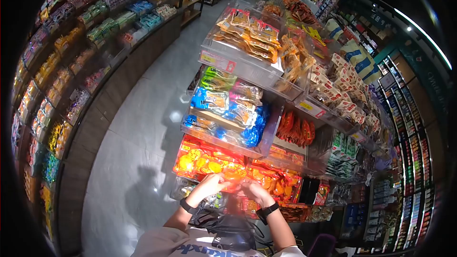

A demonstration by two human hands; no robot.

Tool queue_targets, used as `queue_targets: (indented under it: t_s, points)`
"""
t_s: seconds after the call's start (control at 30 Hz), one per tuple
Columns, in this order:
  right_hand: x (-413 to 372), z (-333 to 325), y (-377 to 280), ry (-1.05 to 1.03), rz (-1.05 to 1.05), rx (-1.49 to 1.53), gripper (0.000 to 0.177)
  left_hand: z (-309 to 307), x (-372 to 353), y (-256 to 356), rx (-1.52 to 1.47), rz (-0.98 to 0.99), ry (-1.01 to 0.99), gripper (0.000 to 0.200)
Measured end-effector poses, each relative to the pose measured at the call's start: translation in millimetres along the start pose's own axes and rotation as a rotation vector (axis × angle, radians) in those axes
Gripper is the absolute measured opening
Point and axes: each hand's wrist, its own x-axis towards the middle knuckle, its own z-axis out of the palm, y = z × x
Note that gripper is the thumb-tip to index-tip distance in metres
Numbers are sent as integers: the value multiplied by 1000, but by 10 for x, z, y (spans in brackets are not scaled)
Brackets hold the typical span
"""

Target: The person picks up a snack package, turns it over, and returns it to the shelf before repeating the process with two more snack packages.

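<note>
My left hand (213, 184) and my right hand (253, 191) meet low over the front of a snack display, each with a dark band at the wrist. Between them is a shiny red packet (234, 173) with orange print. The fingers of both hands look closed on its near edge, though glare and the hands hide part of it. Similar red packets (195, 159) fill the bin just beyond my left hand. More red-orange packets (276, 181) lie in the bin beyond my right hand.
Above stands a clear bin of blue packets (212, 99), then a tier of orange packets (250, 33). White-and-red packets (335, 83) are heaped to the right. A grey floor aisle (128, 128) runs along the left, beside curved snack shelves (62, 83). A black bag (233, 233) hangs at my front.
</note>
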Motion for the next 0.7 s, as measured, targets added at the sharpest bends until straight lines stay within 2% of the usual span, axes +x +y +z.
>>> queue_targets:
  t_s: [0.27,0.43,0.57,0.7]
  points:
    - [89,-14,72,184,-21,-163,18,-70,138,-81,3,34,-340,38]
    - [279,-253,320,247,-105,-384,15,-66,161,48,30,72,-417,41]
    - [554,-400,614,503,-419,-513,19,81,347,-220,90,29,-516,45]
    - [612,-413,639,539,-456,-712,23,-17,407,-89,193,-31,-581,49]
